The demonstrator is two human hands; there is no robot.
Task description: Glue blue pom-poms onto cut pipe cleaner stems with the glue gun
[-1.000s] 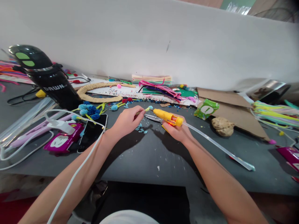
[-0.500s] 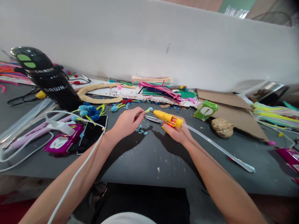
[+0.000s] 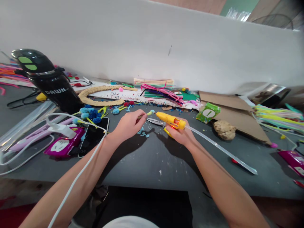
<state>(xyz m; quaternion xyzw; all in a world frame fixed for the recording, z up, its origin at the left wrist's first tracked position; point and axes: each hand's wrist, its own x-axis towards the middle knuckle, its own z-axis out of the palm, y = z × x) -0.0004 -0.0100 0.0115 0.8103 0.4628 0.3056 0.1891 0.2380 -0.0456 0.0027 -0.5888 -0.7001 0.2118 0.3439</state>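
1. The yellow hot-glue gun [image 3: 169, 118] has barely moved; its nozzle stays beside the pipe-cleaner stem's [image 3: 149, 113] light-blue tip, so work there seems to be continuing.
2. Above the worktop's [image 3: 144, 167] middle, the left hand [image 3: 130, 124] pinches the stem; the right hand [image 3: 180, 133] grips the gun, trigger finger hidden.
3. Slightly aslant to the front edge, the gun points left, the stem right.

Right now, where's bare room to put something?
The gray table between the left forearm and right forearm, before the blue scraps, apart from pale flecks. A smaller patch lies between the clear glue stick and rightmost purple packet. Bottle, pompoms and phone crowd the left.
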